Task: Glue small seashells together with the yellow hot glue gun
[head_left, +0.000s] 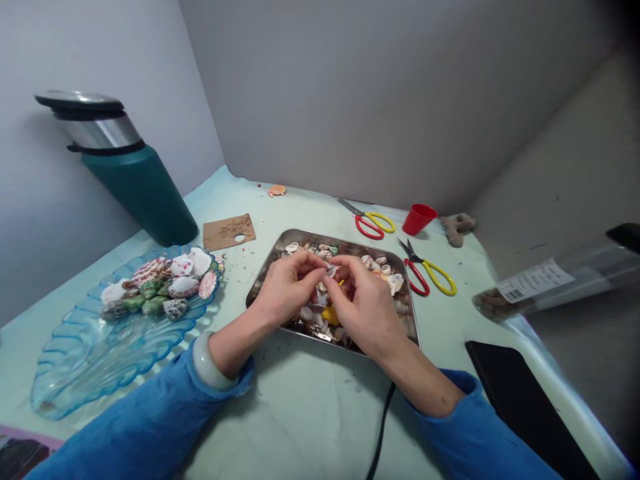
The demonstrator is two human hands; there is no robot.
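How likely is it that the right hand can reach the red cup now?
Likely yes: only the low tray rim and flat-lying scissors are between the right hand and red cup.

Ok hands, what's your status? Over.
Left hand and right hand: fingertips at a small pale piece. Metal tray beneath, holding shells. Nearer scissors right of the tray, not blocking.

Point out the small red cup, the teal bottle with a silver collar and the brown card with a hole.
Red cup (418,221): head view, middle of its outer wall.
Teal bottle (140,187): head view, middle of its body.
Brown card (220,233): head view, flat face, left of the hole.
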